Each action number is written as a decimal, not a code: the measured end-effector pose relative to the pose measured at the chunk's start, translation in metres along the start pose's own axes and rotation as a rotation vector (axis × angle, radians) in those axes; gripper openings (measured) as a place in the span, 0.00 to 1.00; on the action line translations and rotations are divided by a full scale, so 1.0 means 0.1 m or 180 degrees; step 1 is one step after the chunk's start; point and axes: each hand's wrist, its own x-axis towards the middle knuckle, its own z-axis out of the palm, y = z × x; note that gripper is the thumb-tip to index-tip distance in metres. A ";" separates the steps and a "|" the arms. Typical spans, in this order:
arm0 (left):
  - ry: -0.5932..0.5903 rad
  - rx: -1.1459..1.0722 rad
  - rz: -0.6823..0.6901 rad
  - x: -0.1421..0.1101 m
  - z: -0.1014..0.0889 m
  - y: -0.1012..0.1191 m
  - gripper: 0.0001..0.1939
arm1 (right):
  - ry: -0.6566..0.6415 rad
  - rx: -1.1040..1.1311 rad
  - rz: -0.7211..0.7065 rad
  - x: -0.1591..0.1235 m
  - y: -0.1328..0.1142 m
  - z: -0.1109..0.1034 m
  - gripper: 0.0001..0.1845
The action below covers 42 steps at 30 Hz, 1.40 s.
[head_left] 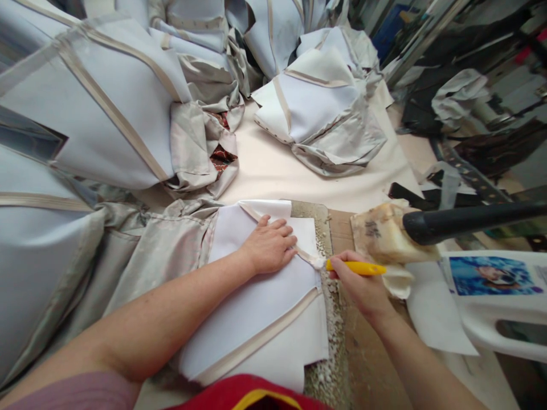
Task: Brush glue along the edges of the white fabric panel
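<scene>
While pressing white fabric, left hand flat; right hand gripping yellow-handled brush.

Person wearing short mauve-pink sleeve on left upper arm, forearm showing bare below it. Right forearm showing bare, no sleeve in view. Left hand and right hand going gloveless, no rings or watch showing. Red garment with yellow trim showing at bottom edge, over torso.
</scene>
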 end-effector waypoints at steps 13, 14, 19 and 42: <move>-0.0044 0.0017 -0.0016 0.01 -0.03 0.03 0.13 | 0.0162 -0.0004 -0.0177 -0.05 -0.01 0.03 0.11; -0.0053 0.0013 -0.0019 0.01 -0.03 0.03 0.13 | 0.0102 -0.0028 -0.0127 -0.09 0.02 0.04 0.11; -0.0116 -0.0018 -0.0088 0.01 -0.03 0.04 0.13 | -0.0118 0.0000 0.0219 -0.38 0.12 -0.04 0.11; -0.0422 -0.0229 0.0017 -0.32 0.03 0.54 0.18 | -0.0086 0.0052 0.0171 -0.93 0.31 -0.04 0.15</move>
